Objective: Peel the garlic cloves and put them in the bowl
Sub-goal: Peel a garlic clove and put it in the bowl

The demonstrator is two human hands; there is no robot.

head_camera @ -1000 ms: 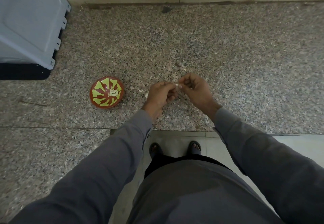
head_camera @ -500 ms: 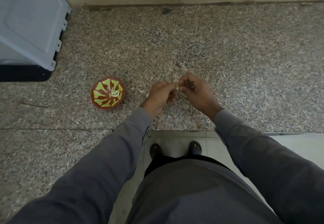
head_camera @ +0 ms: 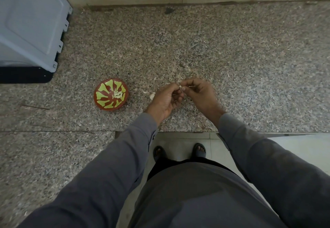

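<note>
Peeling mid-frame: left hand (head_camera: 165,98) and right hand (head_camera: 200,92) both pinching one garlic clove (head_camera: 180,86) just above the granite desk (head_camera: 232,52), fingertips meeting. Few peeled cloves already sitting in the red-and-green bowl (head_camera: 110,94) at centre left. More garlic (head_camera: 152,96) lying beside the left hand, so probably plenty left.

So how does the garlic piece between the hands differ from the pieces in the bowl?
The clove is pinched between the fingertips of the left hand and the right hand, above the granite counter; the peeled cloves lie loose in the red-and-green bowl. It is one piece, mostly hidden by fingers; those are several, in plain sight. Both look pale white.
</note>
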